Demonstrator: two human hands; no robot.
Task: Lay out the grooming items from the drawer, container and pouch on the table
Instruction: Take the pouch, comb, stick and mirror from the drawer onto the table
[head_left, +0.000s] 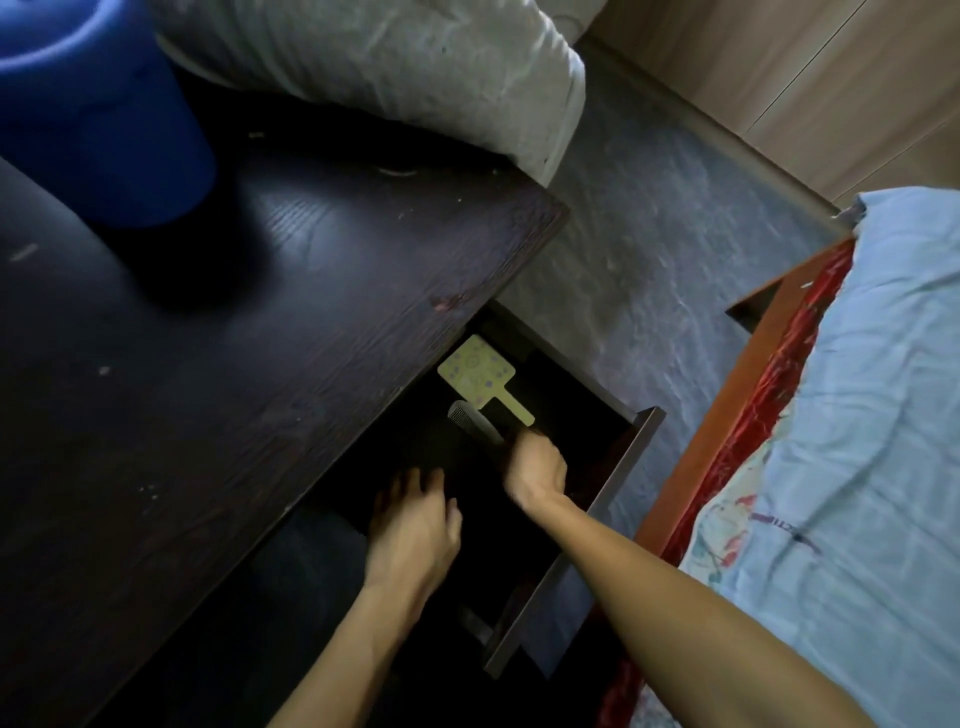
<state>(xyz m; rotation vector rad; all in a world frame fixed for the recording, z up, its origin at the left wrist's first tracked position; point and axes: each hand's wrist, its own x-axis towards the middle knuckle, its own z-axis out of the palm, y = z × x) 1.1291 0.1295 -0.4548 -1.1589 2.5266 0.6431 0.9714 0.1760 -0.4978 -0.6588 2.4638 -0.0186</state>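
A: Nearest you, your left hand (415, 525) hangs over the open drawer (618, 483), fingers loosely spread, holding nothing.

B: And your right?

A: Your right hand (535, 465) is just beyond it, deeper in the drawer, fingers curled down at the near end of the comb (475, 427) and the handle of the mirror (478, 371). They look closed on something there — but which of the two, I can't tell; the drawer is too dark.

B: Where do those lie?

A: Both are inside the drawer, near the table (234, 338) edge. The grey comb sits beside the yellow mirror, on its left, touching or nearly so. The mirror's square head points away from you, partly tucked under the tabletop.

B: Farther out?

A: On the table, at its far left, stands a blue container (98, 114). Behind it a pale cushion (389, 67) rests along the table's far edge. To your right is a bed (857, 415) with a light blue sheet.
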